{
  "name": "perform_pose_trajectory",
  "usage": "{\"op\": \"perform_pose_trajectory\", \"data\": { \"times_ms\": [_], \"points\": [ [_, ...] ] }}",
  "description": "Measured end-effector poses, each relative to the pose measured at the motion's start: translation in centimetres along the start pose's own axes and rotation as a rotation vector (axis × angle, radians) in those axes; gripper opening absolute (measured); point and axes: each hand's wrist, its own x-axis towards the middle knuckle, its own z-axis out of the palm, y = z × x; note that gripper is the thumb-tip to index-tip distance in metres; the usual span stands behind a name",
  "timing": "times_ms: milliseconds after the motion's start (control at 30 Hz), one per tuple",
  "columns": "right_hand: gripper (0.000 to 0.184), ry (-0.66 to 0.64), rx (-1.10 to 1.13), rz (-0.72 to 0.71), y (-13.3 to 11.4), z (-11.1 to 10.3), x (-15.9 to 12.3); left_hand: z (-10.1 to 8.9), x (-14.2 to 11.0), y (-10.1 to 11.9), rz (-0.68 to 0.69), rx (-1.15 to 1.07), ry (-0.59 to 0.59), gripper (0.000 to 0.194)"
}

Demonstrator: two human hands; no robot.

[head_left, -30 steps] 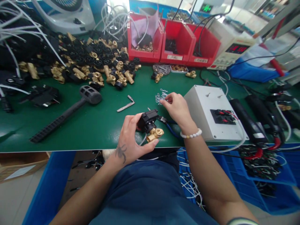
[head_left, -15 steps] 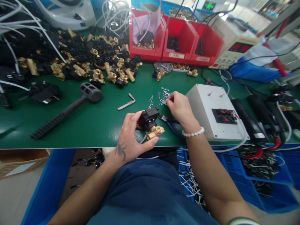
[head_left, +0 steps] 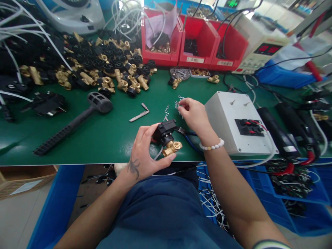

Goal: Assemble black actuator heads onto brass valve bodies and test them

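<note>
My left hand point(head_left: 145, 152) is wrapped round a motorised valve, a black actuator housing point(head_left: 166, 128) on top of a brass valve body point(head_left: 172, 148). A thin grey cable hangs from it by the palm. The valve is held tilted just above the front of the bench. My right hand point(head_left: 193, 114), with a beaded bracelet at its wrist, is over a small pile of wire hairpin clips point(head_left: 179, 100). Its thumb and fingertips are pinched together and cover part of the pile; whatever is between them is hidden. A few loose hairpin clips point(head_left: 166, 112) lie just behind the actuator.
A black mallet point(head_left: 85, 114) and a bent metal tool point(head_left: 139, 116) lie left. Brass fittings point(head_left: 121, 79) heap behind, beside red bins point(head_left: 162, 60). A grey box point(head_left: 228, 121) with sockets stands close to my right forearm. Black-handled tools point(head_left: 277, 133) lie further right.
My right hand went a little right, then back left over the clips. A few clips now lie apart from the pile, to its left. My left hand keeps the valve nearly still.
</note>
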Motion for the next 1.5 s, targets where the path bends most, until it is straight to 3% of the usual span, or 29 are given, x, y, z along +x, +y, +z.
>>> {"op": "perform_pose_trajectory", "data": {
  "times_ms": [167,300,467,600,700,800,1033,1267,1500],
  "points": [
    [0.014,-0.227,0.095,-0.037,-1.9,1.1,0.7,0.0,0.0,0.0,0.028,0.021,-0.009,0.072],
    [0.020,-0.141,0.030,0.036,-1.5,1.6,1.7,0.0,0.0,0.0,0.017,0.019,-0.017,0.071],
    [0.012,0.000,0.033,0.067,-0.7,0.0,0.7,0.1,-0.1,-0.1,0.016,-0.006,-0.005,0.072],
    [0.010,0.104,0.477,-0.007,-0.9,-1.9,-2.3,0.1,-0.2,-0.2,0.006,-0.029,0.010,0.073],
    [0.014,0.042,0.781,-0.084,-1.5,-2.9,-5.1,0.1,-0.3,-0.2,0.001,-0.028,0.030,0.073],
    [0.016,-0.032,0.851,-0.127,-2.2,-3.5,-7.3,0.0,-0.4,-0.2,-0.001,-0.004,0.032,0.074],
    [0.005,-0.176,0.771,-0.190,-3.2,-4.5,-9.4,-0.1,-0.3,-0.1,0.034,0.027,0.026,0.073],
    [0.016,0.003,0.310,-0.444,-3.8,-4.6,-9.3,0.0,-0.1,-0.2,0.051,0.037,0.009,0.076],
    [0.013,0.074,0.112,-0.565,-4.3,-4.3,-9.8,-0.1,-0.1,-0.2,0.060,0.038,0.003,0.075]
  ]
}}
